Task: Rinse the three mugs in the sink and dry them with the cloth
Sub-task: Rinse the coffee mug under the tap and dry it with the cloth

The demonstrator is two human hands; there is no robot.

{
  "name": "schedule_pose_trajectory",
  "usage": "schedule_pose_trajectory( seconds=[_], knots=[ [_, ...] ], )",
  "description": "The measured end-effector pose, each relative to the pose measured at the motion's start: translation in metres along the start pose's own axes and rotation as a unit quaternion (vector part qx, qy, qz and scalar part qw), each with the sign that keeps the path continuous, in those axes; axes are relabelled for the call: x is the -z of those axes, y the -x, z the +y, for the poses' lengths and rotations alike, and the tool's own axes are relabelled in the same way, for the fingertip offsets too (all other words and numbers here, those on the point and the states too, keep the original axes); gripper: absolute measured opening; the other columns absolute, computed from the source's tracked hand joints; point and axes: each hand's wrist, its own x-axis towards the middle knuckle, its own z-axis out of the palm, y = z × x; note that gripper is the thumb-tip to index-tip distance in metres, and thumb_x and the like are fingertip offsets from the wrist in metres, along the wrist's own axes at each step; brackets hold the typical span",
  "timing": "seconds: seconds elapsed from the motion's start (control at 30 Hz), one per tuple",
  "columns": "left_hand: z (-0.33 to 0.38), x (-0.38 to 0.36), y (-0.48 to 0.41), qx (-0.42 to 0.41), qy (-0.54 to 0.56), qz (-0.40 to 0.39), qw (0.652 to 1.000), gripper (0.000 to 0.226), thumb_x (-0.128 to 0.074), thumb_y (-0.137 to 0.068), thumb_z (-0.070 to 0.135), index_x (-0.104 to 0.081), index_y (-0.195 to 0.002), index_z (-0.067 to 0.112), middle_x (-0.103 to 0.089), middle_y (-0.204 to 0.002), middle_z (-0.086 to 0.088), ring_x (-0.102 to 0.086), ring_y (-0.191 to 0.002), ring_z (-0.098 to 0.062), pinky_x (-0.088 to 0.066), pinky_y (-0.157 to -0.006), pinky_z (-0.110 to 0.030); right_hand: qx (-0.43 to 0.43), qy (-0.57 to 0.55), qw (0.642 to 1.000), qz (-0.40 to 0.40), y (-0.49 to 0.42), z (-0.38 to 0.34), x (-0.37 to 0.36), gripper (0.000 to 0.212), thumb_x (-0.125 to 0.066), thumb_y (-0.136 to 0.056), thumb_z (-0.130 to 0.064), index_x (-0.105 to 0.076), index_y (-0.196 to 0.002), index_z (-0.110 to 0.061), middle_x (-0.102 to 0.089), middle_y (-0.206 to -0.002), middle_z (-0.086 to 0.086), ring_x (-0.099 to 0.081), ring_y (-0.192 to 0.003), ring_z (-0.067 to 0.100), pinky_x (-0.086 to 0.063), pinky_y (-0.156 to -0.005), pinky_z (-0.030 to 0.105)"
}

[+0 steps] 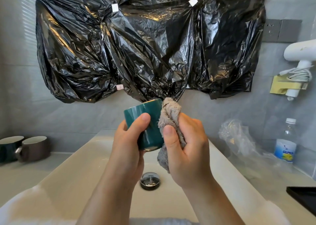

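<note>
Above the white sink [71,166] my left hand [127,140] grips a teal green mug [150,120], tilted with its mouth pointing away and up. My right hand [186,149] holds a grey fluffy cloth [169,115] bunched against the mug's right side and rim. Two more mugs stand on the counter at the far left: a dark green one [7,147] and a brown one [35,147], both upright and touching each other.
The sink drain [150,180] lies below my hands. Black plastic sheeting [145,41] covers the wall behind. On the right counter are a crumpled clear bag [237,139], a water bottle [285,142] and a black tray corner [304,199]. A white hair dryer [301,53] hangs on the right wall.
</note>
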Motion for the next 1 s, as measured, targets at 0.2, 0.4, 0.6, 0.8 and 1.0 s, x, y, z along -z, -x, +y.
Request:
schedule_pose_trajectory(
  seconds=[0.2,0.4,0.6,0.8,1.0],
  knots=[
    [-0.001,0.001,0.0,-0.037,-0.029,-0.006,0.999,0.073,-0.077,-0.062,0.04,-0.063,-0.122,0.002,-0.069,-0.118,-0.028,-0.068,-0.105,-0.04,-0.058,-0.089,-0.053,-0.055,-0.006,0.998,-0.013,-0.005,-0.002,0.008,0.027,-0.043,-0.096,-0.038,-0.064,-0.091,-0.022,-0.058,-0.078,-0.015,-0.053,-0.084,0.011,-0.043,-0.073,0.022],
    [-0.004,0.002,0.001,-0.089,-0.033,0.0,0.996,0.062,-0.078,-0.058,0.036,-0.067,-0.11,0.003,-0.072,-0.099,-0.018,-0.069,-0.09,-0.031,-0.061,-0.072,-0.039,-0.152,-0.101,0.977,-0.115,-0.013,-0.007,0.017,0.03,-0.043,-0.096,-0.046,-0.065,-0.107,-0.029,-0.071,-0.091,-0.005,-0.063,-0.093,0.017,-0.054,-0.081,0.044],
    [-0.009,-0.003,0.003,-0.088,-0.031,0.004,0.996,0.065,-0.076,-0.059,0.039,-0.067,-0.113,0.005,-0.074,-0.102,-0.016,-0.072,-0.093,-0.03,-0.061,-0.072,-0.039,-0.163,-0.087,0.983,0.001,-0.017,-0.004,0.026,0.03,-0.055,-0.089,-0.037,-0.06,-0.068,-0.016,-0.054,-0.056,-0.004,-0.045,-0.056,0.003,-0.038,-0.05,0.019],
    [-0.007,0.0,0.003,-0.053,-0.014,-0.038,0.998,0.067,-0.073,-0.061,0.041,-0.067,-0.119,0.009,-0.073,-0.112,-0.016,-0.071,-0.104,-0.031,-0.061,-0.082,-0.048,-0.252,-0.265,0.914,0.173,-0.027,0.013,0.04,0.028,-0.047,-0.091,-0.042,-0.073,-0.083,-0.04,-0.07,-0.075,-0.02,-0.065,-0.073,-0.004,-0.049,-0.065,0.017],
    [-0.005,0.003,0.004,-0.022,-0.042,-0.14,0.989,0.074,-0.086,-0.057,0.06,-0.074,-0.116,0.017,-0.075,-0.114,-0.013,-0.071,-0.107,-0.027,-0.06,-0.084,-0.04,-0.229,-0.215,0.949,-0.04,-0.016,0.019,0.028,0.033,-0.052,-0.087,-0.048,-0.066,-0.115,-0.036,-0.072,-0.105,-0.019,-0.066,-0.099,-0.003,-0.05,-0.08,0.016]
  ],
)
